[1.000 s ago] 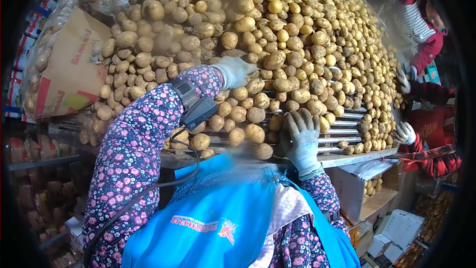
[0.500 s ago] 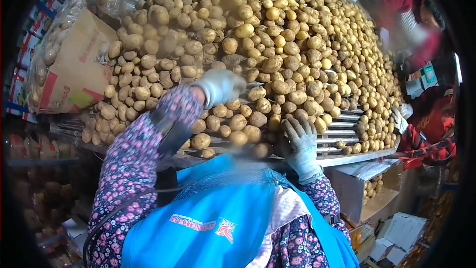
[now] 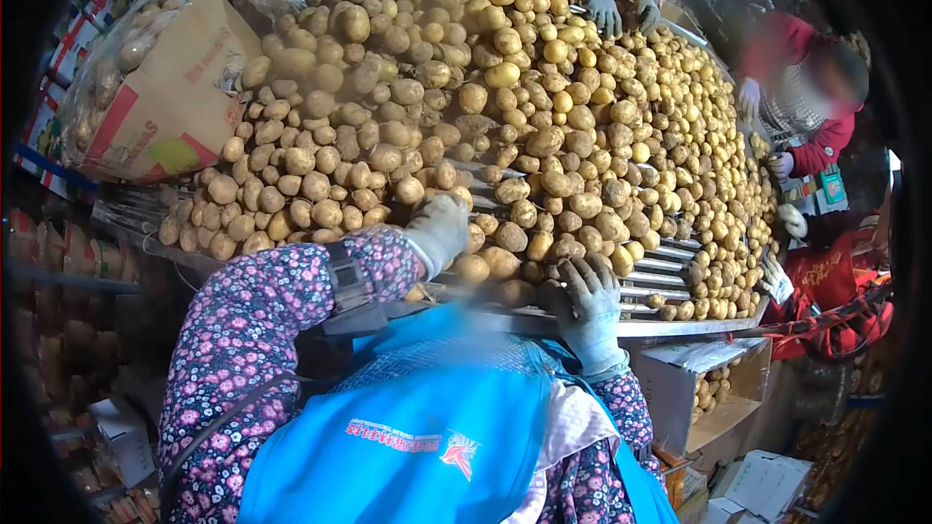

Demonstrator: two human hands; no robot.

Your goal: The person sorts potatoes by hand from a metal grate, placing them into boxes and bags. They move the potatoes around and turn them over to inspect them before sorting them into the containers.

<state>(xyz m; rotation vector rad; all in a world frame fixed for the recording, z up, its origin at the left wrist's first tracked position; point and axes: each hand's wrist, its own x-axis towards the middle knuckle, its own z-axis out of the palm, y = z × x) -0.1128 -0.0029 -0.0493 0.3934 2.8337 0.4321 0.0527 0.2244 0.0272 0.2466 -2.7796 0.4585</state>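
A wide heap of potatoes [image 3: 388, 150] covers a slatted metal sorting table [image 3: 652, 278]. My left hand [image 3: 439, 231], in a pale work glove, is low in the near side of the heap. Its fingers curl down together beside several potatoes, and whatever lies under the palm is hidden. My right hand [image 3: 588, 315], in a glove with dark grey fingertips, rests near the table's front edge. Its spread fingers reach over the nearest potatoes [image 3: 570, 245].
A tilted cardboard box [image 3: 165, 87] with bagged potatoes stands at the left. Across the table are a co-worker's gloved hands [image 3: 621, 12]; co-workers in red [image 3: 830, 141] stand along the right side. Below the table edge is an open carton [image 3: 723, 417] with potatoes.
My left hand has drawn back toward me, and bare slats show beyond it where potatoes lay. My right hand stays near the edge. The view has shifted slightly.
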